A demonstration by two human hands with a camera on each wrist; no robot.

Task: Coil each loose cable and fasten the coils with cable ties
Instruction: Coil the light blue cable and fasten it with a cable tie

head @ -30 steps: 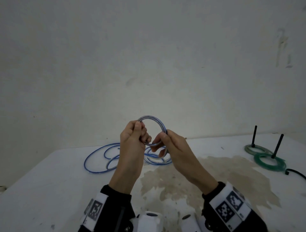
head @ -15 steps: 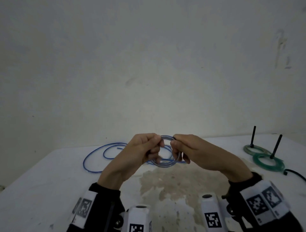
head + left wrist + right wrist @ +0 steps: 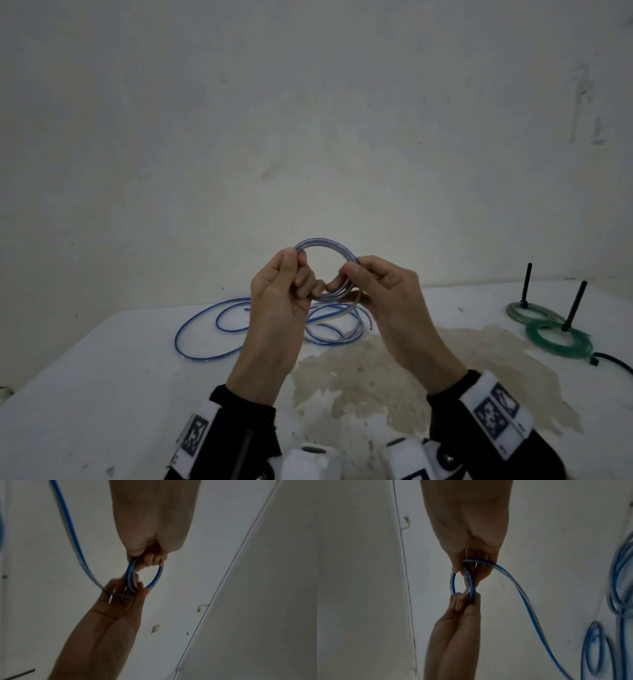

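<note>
On the left of the white tabletop, loose loops of the blue cable lie flat, trailing toward the middle. Above them the left hand is raised off the surface, forearm angled up from a black sleeve, back of the hand to the head camera. Its grip is clamped on the left side of the coil: thumb and curled fingers pinch the wound turns together. The coil stands roughly upright between the two hands, a small ring of several turns held in the air over the tabletop. The right hand pinches the coil's right side, thumb on top and fingers curled beneath, its grip likewise clamped on the turns; one strand passes across its fingers and drops to the loops below. At the far right, two green rings lie around black pegs standing on the tabletop.
</note>
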